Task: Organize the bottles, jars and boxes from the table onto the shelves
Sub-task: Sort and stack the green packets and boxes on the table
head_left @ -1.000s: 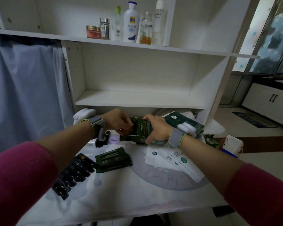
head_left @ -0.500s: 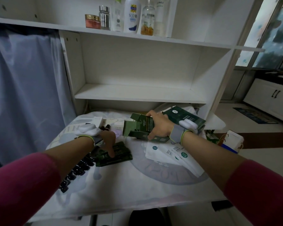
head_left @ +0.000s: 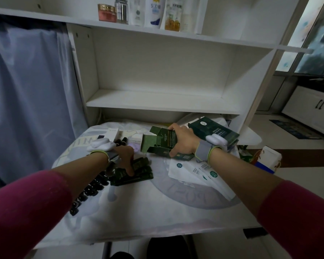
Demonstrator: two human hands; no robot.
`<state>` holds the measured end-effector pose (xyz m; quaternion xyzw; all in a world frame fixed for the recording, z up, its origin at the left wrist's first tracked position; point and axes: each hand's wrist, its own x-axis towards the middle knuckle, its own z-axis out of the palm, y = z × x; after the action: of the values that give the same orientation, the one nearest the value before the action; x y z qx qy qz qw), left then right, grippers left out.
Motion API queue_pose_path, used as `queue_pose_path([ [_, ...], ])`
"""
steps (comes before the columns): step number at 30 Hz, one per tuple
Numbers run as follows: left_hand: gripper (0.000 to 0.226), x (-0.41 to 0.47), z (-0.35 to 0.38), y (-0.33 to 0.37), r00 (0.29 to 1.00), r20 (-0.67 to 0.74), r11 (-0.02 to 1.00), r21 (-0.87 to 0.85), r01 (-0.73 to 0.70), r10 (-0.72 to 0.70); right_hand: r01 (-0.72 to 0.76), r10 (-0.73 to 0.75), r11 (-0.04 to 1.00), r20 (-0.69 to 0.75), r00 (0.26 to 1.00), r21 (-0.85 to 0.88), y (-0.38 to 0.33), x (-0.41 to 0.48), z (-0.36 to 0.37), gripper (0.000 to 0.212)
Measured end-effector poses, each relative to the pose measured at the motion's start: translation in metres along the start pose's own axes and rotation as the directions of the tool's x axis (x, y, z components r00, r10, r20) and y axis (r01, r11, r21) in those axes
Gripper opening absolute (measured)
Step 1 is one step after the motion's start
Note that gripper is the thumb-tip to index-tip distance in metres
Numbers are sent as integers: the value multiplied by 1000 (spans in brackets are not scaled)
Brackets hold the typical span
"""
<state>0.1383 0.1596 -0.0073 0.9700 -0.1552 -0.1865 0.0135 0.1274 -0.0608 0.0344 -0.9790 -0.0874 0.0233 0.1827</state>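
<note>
Right hand (head_left: 183, 143) clamped on open dark green cardboard carton (head_left: 158, 142), thumb underneath, fingers over the top. Carton is tipped on its side low over the counter's far half, flaps open toward the left. Left hand (head_left: 124, 157) is down on stack of flat dark green packets (head_left: 137, 171), fingertips touching the top packet (real grip or just pressing, cannot tell). Hands are apart, the carton's open end between them. Both wrists wear grey bands (head_left: 204, 151) with white pods, magenta sleeves (head_left: 26, 208) nearer the camera.

Row of small black bottles (head_left: 88, 192) lies just left of the packets, partly under the left forearm. White sachets with green round logos (head_left: 196, 170) are fanned out under the right wrist. Larger dark green flat box (head_left: 214, 130) sits behind the right hand. Slim white box (head_left: 112, 132) is at the far left. All on white cloth-covered counter (head_left: 157, 212).

White shelf unit (head_left: 157, 75) stands behind; its top shelf holds pink jar (head_left: 107, 14), silver-lidded jar (head_left: 121, 10), white bottles (head_left: 155, 12), clear bottle with amber liquid (head_left: 172, 17). Blue curtain (head_left: 26, 90) hangs left.
</note>
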Motion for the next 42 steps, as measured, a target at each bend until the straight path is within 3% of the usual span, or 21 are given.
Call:
queue_pose_path([
  [15,38,-3,2,-3,1000,28,998,-67,7,-5,-7,8,1000,-15,1000,21,-3,2,0,80],
  [22,30,-4,5,-5,997,-69,999,-29,20,-22,-11,14,999,-50,999,48,-3,3,0,83],
  [26,31,-2,9,-6,997,-45,997,-48,57,-59,-17,20,999,-57,998,51,-3,4,-1,83],
  [33,21,-17,-16,-9,999,-34,952,-305,30,-43,-35,42,997,-103,994,67,-3,4,-4,82],
  [37,10,-26,-30,-17,999,51,816,-578,32,-3,-56,63,997,-145,987,50,-5,1,-5,80],
  [42,11,-39,-48,-18,1000,-2,633,-774,-21,30,-67,67,998,-130,989,8,-9,-5,-7,80],
])
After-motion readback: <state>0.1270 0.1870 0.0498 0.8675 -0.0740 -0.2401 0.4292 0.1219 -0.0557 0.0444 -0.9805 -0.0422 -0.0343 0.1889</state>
